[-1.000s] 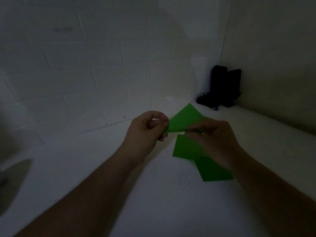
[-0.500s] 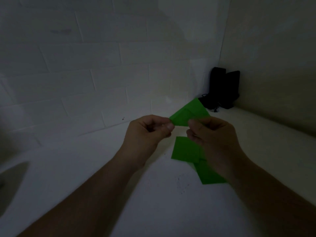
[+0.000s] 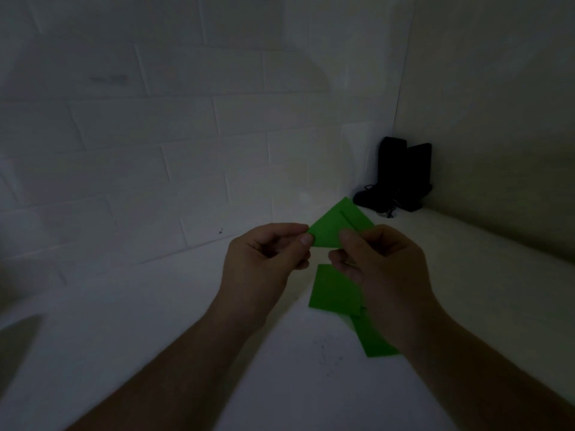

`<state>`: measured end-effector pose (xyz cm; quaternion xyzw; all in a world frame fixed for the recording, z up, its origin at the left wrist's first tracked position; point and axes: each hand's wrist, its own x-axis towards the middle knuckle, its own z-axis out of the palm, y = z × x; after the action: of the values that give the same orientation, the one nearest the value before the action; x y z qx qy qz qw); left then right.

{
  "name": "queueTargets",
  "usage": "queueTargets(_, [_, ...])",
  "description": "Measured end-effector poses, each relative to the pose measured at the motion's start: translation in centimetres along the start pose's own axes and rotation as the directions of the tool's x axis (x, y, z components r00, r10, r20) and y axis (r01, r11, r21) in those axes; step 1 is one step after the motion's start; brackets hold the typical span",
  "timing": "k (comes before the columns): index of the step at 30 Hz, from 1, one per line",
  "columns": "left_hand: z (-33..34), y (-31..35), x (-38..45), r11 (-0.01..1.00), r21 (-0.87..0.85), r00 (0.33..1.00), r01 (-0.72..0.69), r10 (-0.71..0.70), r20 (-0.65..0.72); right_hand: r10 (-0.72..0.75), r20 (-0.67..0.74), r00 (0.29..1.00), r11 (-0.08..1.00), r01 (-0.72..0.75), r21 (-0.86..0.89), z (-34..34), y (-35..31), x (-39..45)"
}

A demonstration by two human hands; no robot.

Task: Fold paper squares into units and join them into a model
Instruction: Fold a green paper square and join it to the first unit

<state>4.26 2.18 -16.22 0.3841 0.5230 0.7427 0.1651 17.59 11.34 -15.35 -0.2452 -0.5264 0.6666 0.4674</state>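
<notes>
A folded green paper (image 3: 334,227) was pinched at its left corner by the fingers (image 3: 303,239) of the left hand (image 3: 264,259) and at its lower right edge by the right hand (image 3: 385,269). It was held above the tabletop (image 3: 186,321), where two more green pieces (image 3: 336,290) were seen overlapping, partly hidden beneath the right hand.

It's dim and murky in here, the faint light pooling on the white wall (image 3: 193,169) around the far corner, a soft shadow spread across its upper middle, the wide lens bending the brick lines at the edges, and everything slightly soft and grainy.
</notes>
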Motion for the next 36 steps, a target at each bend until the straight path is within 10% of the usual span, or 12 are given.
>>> queueTargets(13, [-0.4, 0.2, 0.1, 0.997, 0.038, 0.994, 0.067, -0.069, 0.079, 0.015, 0.137, 0.99, 0.851, 0.059, -0.522, -1.7, -2.2, 0.6])
queueTargets(27, [0.2, 0.9, -0.3, 0.975, -0.119, 0.971, 0.188, -0.166, 0.173, -0.031, 0.22, 0.975, 0.93, 0.109, -0.352, -1.7, -2.0, 0.3])
queueTargets(32, [-0.1, 1.1, -0.3, 0.981, -0.034, 0.963, 0.193, -0.183, 0.198, -0.248, 0.399, 0.883, 0.638, 0.459, -0.619, -2.5, -2.0, 0.5])
queueTargets(36, [-0.2, 0.8, -0.3, 0.984, 0.048, 0.965, 0.169, -0.175, 0.195, -0.261, 0.402, 0.878, 0.619, 0.471, -0.628, -2.8, -2.0, 0.9])
